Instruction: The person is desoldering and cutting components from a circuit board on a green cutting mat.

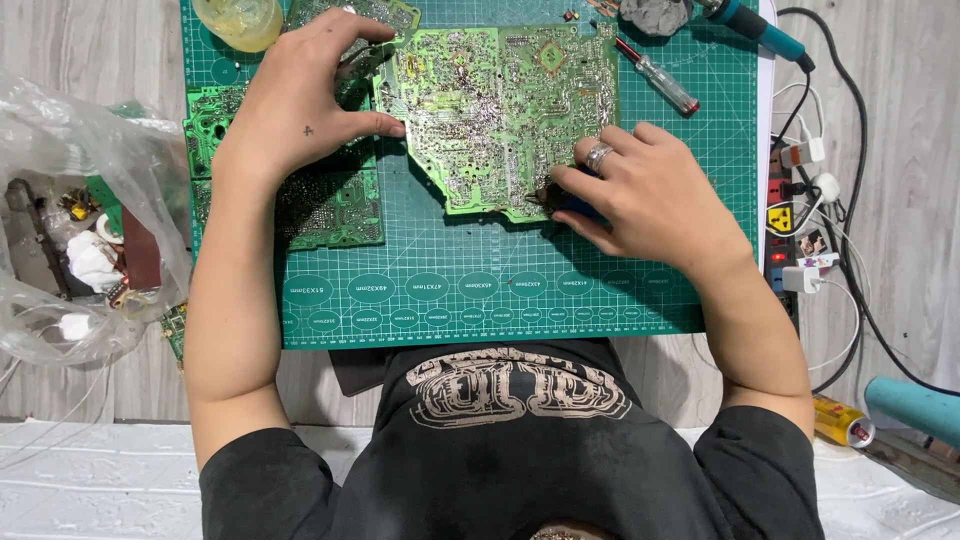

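Note:
A large green circuit board point(500, 110) lies solder-side up on a green cutting mat point(470, 280). My left hand point(300, 95) rests on the board's left edge, thumb pressing the edge and fingers spread over a second board point(330, 205) underneath. My right hand point(650, 190), with a ring on one finger, grips small blue-handled pliers point(560, 200) whose jaws touch the big board's lower right edge.
A red-handled screwdriver point(658, 78) and a blue soldering iron point(760, 28) lie at the mat's top right. A yellowish cup point(240, 20) stands top left. A plastic bag of parts point(70, 230) sits left. A power strip with plugs point(800, 220) lies right.

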